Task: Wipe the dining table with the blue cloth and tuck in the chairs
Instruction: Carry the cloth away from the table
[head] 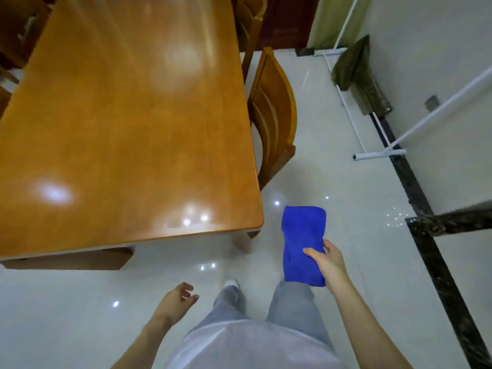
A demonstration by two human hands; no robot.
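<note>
Blue cloth (303,243) folded, gripped in rt hand (328,263); lt hand (177,302) loose.

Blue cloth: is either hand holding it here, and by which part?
The right hand holds the folded blue cloth by its right edge, thumb on top, out past the table corner. The left hand is open and holds nothing.
</note>
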